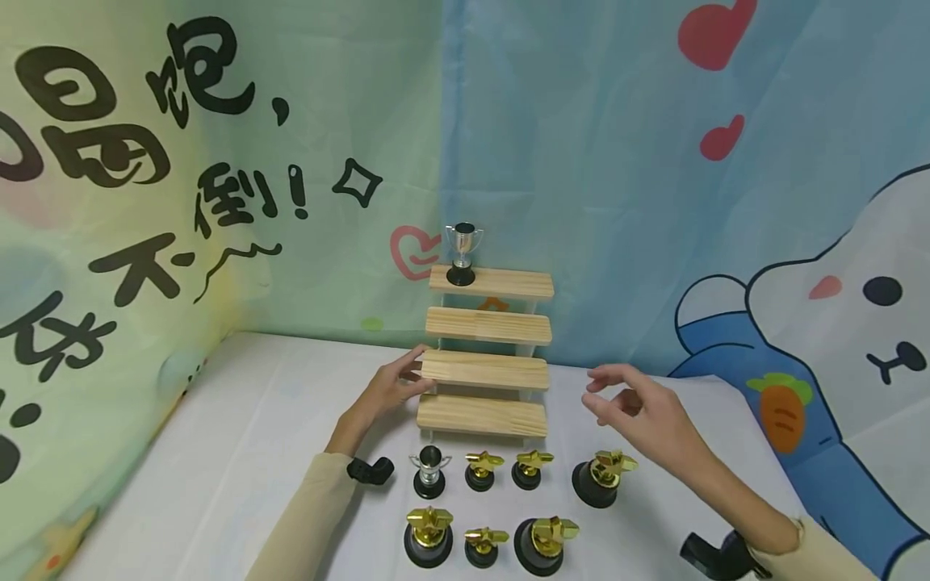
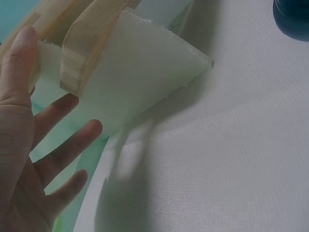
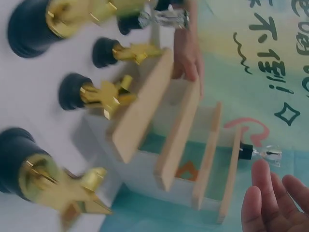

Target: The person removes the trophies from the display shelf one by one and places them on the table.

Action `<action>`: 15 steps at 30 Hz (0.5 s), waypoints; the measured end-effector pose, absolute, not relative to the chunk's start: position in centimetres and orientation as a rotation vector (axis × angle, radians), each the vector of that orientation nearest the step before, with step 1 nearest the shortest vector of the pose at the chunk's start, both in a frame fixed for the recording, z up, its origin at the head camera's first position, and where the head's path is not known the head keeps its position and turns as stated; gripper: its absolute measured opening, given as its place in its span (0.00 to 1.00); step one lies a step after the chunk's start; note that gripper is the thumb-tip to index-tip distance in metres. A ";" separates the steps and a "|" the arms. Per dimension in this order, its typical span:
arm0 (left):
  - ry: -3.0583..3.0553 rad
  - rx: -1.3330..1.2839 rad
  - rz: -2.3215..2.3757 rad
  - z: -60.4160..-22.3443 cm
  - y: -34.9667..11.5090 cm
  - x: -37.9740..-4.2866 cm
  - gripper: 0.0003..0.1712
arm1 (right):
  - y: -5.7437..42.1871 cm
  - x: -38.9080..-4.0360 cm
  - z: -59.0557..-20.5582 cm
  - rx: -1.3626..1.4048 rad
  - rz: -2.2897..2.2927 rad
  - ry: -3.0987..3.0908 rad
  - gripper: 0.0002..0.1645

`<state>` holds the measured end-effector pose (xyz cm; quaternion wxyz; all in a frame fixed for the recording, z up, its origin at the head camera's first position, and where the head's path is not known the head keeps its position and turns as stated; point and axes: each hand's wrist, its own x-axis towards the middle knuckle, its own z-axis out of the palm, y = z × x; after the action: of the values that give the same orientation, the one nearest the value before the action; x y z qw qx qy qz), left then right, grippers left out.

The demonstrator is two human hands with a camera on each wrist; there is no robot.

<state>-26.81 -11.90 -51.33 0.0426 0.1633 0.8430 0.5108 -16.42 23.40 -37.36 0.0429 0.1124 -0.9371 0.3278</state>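
Observation:
A four-step wooden display rack [image 1: 485, 369] with pale translucent side panels [image 2: 140, 67] stands against the backdrop. My left hand [image 1: 385, 391] grips the left end of its second step from the bottom, thumb on the board, other fingers spread beside the panel. On the top step, at the left, stands a silver trophy cup [image 1: 462, 242] with a black base. My right hand [image 1: 647, 411] hovers right of the rack, fingers loosely bent, holding nothing. Below that hand is a large gold star trophy [image 1: 597, 482], the nearest thing to it.
In front of the rack stand another silver trophy cup [image 1: 429, 466], small gold star trophies [image 1: 479, 474] and large ones [image 1: 429, 539] on black bases. They form two rows on the white tablecloth [image 1: 240, 420]. A printed cloth backdrop [image 1: 617, 202] hangs close behind the rack.

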 end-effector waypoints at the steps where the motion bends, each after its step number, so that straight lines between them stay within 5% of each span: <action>1: 2.568 0.501 1.571 -51.1 -11.9 -26.7 0.40 | 23.4 -16.9 -37.1 0.365 1.005 -2.856 0.22; 15: 2.603 0.517 1.551 -53.2 -12.3 -28.0 0.41 | 22.5 -21.8 -35.0 0.440 1.040 -2.846 0.25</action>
<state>-27.97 -12.35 -53.18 0.0339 0.1681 0.8463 0.5043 -21.80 22.46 -35.04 0.0400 0.1437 -0.9287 0.3394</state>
